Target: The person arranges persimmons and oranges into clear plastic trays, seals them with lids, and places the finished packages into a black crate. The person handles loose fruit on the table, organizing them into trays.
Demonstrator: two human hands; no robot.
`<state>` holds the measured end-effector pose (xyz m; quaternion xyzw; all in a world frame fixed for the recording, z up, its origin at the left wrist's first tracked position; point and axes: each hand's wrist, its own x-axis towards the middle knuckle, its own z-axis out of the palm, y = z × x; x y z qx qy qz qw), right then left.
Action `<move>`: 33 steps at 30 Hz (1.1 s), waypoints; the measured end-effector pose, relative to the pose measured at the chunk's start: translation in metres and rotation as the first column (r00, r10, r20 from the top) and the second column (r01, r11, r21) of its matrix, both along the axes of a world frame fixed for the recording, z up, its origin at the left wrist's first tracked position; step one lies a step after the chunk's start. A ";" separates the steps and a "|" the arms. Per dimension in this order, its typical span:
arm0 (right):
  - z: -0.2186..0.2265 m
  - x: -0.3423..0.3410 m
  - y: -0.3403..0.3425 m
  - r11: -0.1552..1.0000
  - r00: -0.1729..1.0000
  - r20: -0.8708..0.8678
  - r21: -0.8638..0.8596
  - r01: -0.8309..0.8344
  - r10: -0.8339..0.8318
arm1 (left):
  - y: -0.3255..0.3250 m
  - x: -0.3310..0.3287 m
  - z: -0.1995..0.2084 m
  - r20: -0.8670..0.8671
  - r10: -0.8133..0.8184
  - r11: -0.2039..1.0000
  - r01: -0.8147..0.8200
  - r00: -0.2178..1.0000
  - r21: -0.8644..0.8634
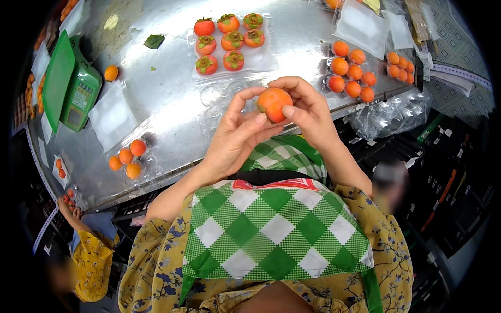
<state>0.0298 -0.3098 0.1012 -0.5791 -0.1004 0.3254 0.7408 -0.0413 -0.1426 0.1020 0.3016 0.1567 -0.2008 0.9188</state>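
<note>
We are pinching an orange persimmon (273, 103) between both hands, left hand (237, 136) and right hand (308, 112), just above the near edge of the steel bench (156, 99). Beyond it, a clear tray (261, 60) is holding seven persimmons; bare metal is lying open left of it, up to a green scale (81, 96).

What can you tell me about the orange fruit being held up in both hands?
The orange fruit is round, smooth and glossy, orange shading to red on one side, like a persimmon. No green leafy cap shows from this angle. It is held in the air above the edge of the metal table, in front of the person's checked apron. The left hand grips it from below and the left with fingertips and thumb, and the right hand curls over its right side.
</note>
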 end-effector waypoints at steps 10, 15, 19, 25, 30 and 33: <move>-0.013 0.059 -0.100 0.920 0.909 -0.166 0.026 0.392 -0.383 | 0.004 -0.001 -0.008 -0.073 -0.053 0.993 0.061 0.996 0.105; -0.026 0.144 -0.233 0.637 0.666 0.218 -0.194 0.746 -0.714 | 0.004 0.007 -0.015 -0.119 -0.090 0.984 0.107 0.989 0.144; -0.039 0.205 -0.305 0.433 0.640 0.393 -0.497 0.752 -0.660 | 0.004 0.019 -0.018 -0.131 -0.093 0.975 0.117 0.987 0.188; -0.032 0.266 -0.324 0.457 0.516 -0.076 -0.587 0.669 -0.853 | 0.001 0.039 -0.022 -0.165 -0.066 0.985 0.090 0.984 0.146; -0.043 0.297 -0.340 0.560 0.506 -0.257 -0.512 0.652 -0.824 | -0.003 0.050 -0.023 -0.165 -0.067 0.974 0.100 0.984 0.205; -0.046 0.312 -0.334 0.580 0.499 -0.295 -0.437 0.688 -0.815 | -0.005 0.055 -0.025 -0.161 -0.056 0.974 0.089 0.985 0.210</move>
